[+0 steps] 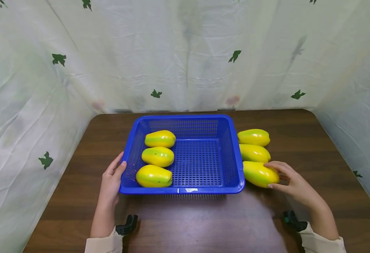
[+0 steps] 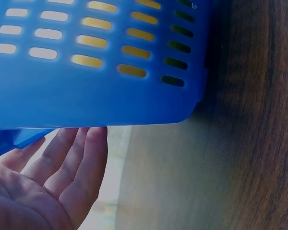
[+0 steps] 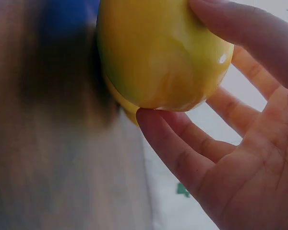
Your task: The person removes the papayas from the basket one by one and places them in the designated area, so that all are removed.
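A blue plastic basket (image 1: 185, 190) sits on the table with three yellow-green papayas (image 1: 158, 156) lined up along its left side. My left hand (image 1: 111, 181) grips the basket's left rim, thumb over the edge; in the left wrist view its fingers (image 2: 89, 163) lie against the outer wall under the rim. Right of the basket, three more papayas lie in a column. My right hand (image 1: 294, 182) holds the nearest papaya (image 1: 259, 174) by its right end, thumb on the near side and fingers on the far side. The right wrist view shows that papaya (image 3: 158, 57) close up between thumb and fingers.
The other two papayas on the right, a middle one (image 1: 255, 153) and a far one (image 1: 254, 137), lie close beside the basket's right wall. A brown wooden table (image 1: 185, 225) carries everything. Pale cloth (image 1: 197, 63) with green leaf shapes hangs behind and at both sides.
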Demonstrator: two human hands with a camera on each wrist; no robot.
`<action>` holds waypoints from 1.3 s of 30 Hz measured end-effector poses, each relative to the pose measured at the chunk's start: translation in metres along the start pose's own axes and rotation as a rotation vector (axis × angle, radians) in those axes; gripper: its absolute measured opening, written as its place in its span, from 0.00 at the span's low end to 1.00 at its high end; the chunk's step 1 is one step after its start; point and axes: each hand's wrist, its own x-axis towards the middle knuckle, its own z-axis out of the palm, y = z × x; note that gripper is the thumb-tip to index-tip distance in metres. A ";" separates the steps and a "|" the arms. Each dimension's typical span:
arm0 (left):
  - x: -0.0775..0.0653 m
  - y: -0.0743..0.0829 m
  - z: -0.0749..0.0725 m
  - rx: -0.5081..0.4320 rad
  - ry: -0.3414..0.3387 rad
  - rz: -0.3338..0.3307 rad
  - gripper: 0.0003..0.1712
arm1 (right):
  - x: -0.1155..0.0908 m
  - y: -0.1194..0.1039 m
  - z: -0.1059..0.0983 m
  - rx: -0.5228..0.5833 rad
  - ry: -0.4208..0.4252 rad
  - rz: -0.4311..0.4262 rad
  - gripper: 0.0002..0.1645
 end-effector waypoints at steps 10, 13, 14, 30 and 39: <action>0.001 -0.002 0.000 0.008 -0.004 0.009 0.32 | 0.003 0.014 0.016 -0.007 0.001 0.008 0.33; 0.001 -0.001 0.000 0.010 0.000 0.009 0.32 | 0.004 0.014 0.017 -0.008 0.011 0.015 0.33; 0.001 -0.001 0.000 0.011 0.001 0.008 0.32 | 0.004 0.014 0.018 -0.011 0.013 0.015 0.33; 0.000 0.000 0.000 0.006 -0.001 0.005 0.32 | 0.007 -0.006 0.012 -0.083 0.112 0.080 0.36; 0.001 0.001 0.000 0.014 -0.002 0.006 0.32 | 0.023 -0.029 0.003 -0.112 0.206 0.082 0.34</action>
